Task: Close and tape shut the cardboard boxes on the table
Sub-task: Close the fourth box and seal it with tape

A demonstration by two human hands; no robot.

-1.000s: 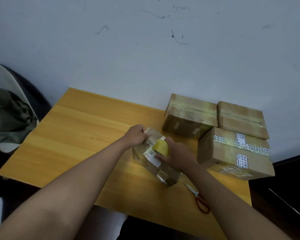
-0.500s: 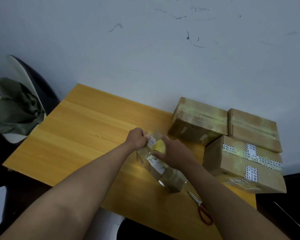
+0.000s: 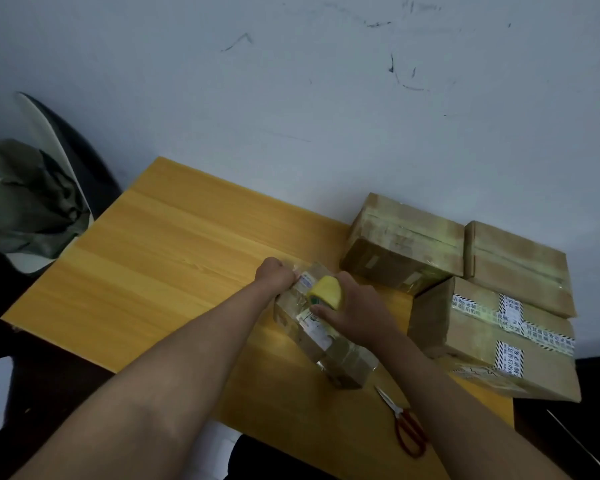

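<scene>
Head view: small box (image 3: 321, 332) sat centre frame on the table (image 3: 153, 271), long axis running upper left to lower right, flaps shut, glossy tape already over its top and near end. Contents not visible. Left hand (image 3: 274, 273) was clenched on the box's far end, fingers curled over the edge. Right hand (image 3: 355, 311) gripped the tape roll (image 3: 326, 293), pressed onto the box top just beside the left hand. Three bigger boxes sat closed at right of frame: one (image 3: 404, 244) and another (image 3: 515, 265) against the wall, touching side by side, a third (image 3: 492, 337) in front of them with printed white tape across its top. Nothing seen inside any of them. Scissors (image 3: 404, 426), red handles, lay on the table at lower right, near the right forearm, apart from the small box. Chair with green cloth (image 3: 25, 199) at left edge.

Versus 0.5 s earlier: roll sat at roughly the same spot on the box, now tipped up so more of its yellow face showed; left hand's grip was unchanged; big boxes and scissors hadn't moved.
</scene>
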